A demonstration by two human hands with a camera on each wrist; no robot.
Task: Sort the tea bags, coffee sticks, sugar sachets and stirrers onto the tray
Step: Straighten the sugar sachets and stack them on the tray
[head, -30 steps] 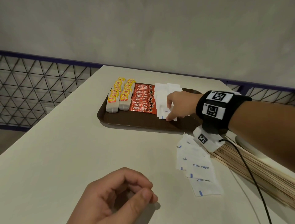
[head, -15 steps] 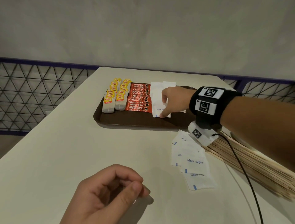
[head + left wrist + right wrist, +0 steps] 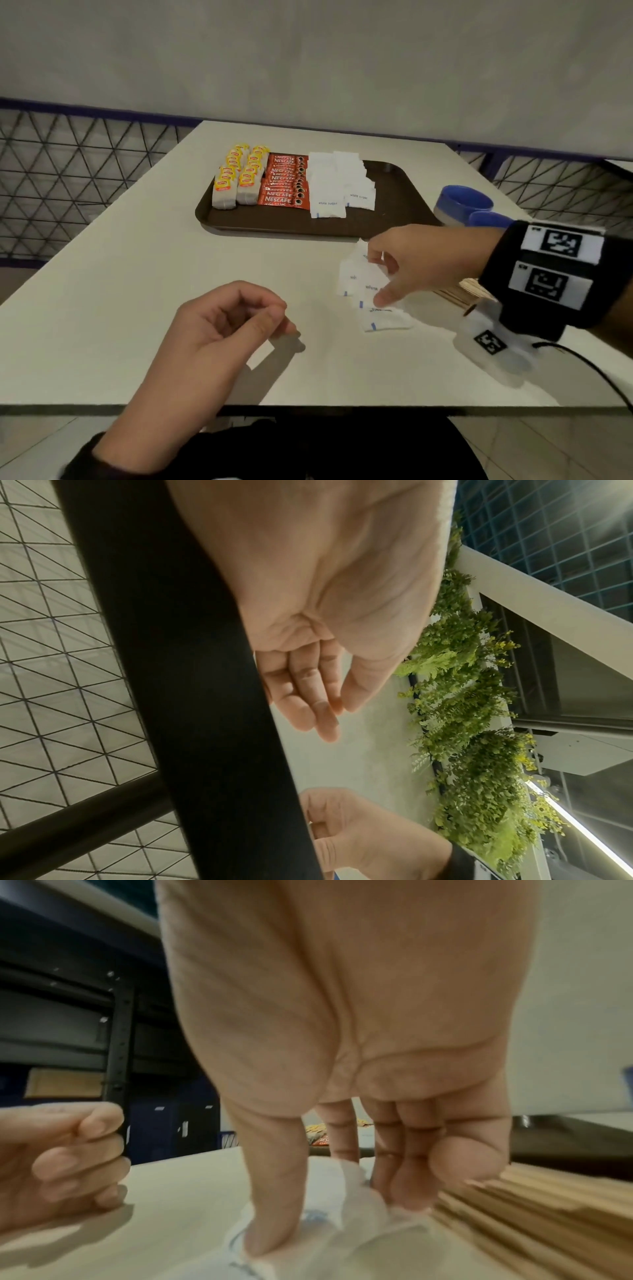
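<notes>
On the dark brown tray (image 3: pixel 394 192) stand yellow-tagged tea bags (image 3: pixel 236 181) at the left, red coffee sticks (image 3: pixel 284 185) in the middle and white sugar sachets (image 3: pixel 335 185) to their right. More loose sugar sachets (image 3: pixel 356 281) lie on the table in front of the tray. My right hand (image 3: pixel 378 277) is down on this pile, thumb and fingers pinching the sachets (image 3: pixel 349 1191) from both sides. Wooden stirrers (image 3: pixel 469 296) lie in a heap behind that hand, mostly hidden by the wrist. My left hand (image 3: pixel 274 315) rests on the table, loosely curled and holding nothing.
Two blue cups (image 3: pixel 462 202) stand on the table right of the tray. The stirrer heap (image 3: pixel 514 1218) runs off to the right of my fingers. The table's near edge (image 3: pixel 308 406) is close below my left hand. A mesh railing borders the table on the left.
My right hand has left the tray, where it set a sachet down, and come back to the loose sachet pile. My left hand has stayed in place.
</notes>
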